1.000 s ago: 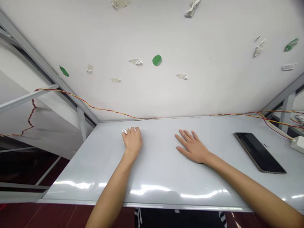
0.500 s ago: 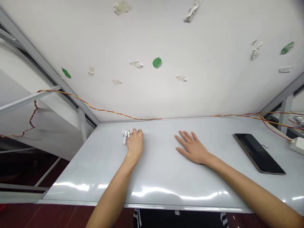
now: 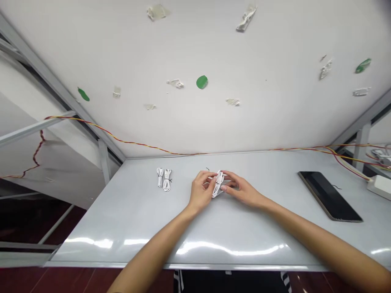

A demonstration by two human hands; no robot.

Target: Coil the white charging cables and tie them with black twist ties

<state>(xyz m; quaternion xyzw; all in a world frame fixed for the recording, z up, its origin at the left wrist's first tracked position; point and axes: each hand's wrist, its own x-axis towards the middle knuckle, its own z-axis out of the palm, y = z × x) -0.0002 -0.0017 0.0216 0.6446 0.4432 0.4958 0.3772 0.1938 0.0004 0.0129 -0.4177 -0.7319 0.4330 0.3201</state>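
Between my two hands, over the middle of the table, is a bundled white cable (image 3: pixel 218 185) with a dark tie around it. The fingers of my left hand (image 3: pixel 202 190) pinch the bundle from its left side. My right hand (image 3: pixel 242 190) grips it from the right with thumb and fingertips. To the left, two more white cable bundles (image 3: pixel 167 180) lie side by side on the table, each bound with a dark tie. A short dark tie (image 3: pixel 207 169) shows just behind my left hand.
A black phone (image 3: pixel 330 196) lies on the grey table (image 3: pixel 146 219) at the right, with a thin dark tie (image 3: pixel 337 186) beside it. Beyond is a white power strip (image 3: pixel 379 186). Red and yellow twisted wires (image 3: pixel 146 145) run along the back wall, which carries tape scraps.
My left hand has moved right from the cable bundles to the middle. My right hand, flat on the table before, has lifted and closed on the cable bundle.
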